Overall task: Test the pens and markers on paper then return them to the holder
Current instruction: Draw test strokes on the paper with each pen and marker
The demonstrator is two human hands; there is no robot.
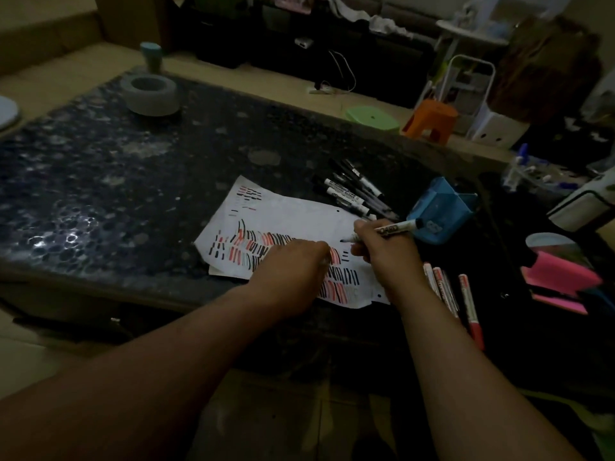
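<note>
Your right hand [386,251] has its grip clamped on a whiteboard marker [399,227], fingers curled round the front of the barrel. The marker's long axis runs left to right and slightly away from you: the dark tip points left and sits at the sheet of paper [299,214], while the black rear end points right toward the blue holder [439,211]. On the white barrel you can read the letters "OARD"; your fingers cover the rest.

Your left hand [293,264] rests knuckles-up on the paper, over rows of red and black test strokes. Its fingers curl downward, and you cannot tell whether that grip holds anything.

Just beyond the paper's far right edge lies a pile of black markers [356,194], pointing roughly near-right to far-left; one label seems to read "WHITEBOARD MARKER". The holder stands tilted on the dark speckled counter [133,168], with white print too blurred to read. Several red markers [466,301] lie near your right wrist, lengthwise toward you.
</note>
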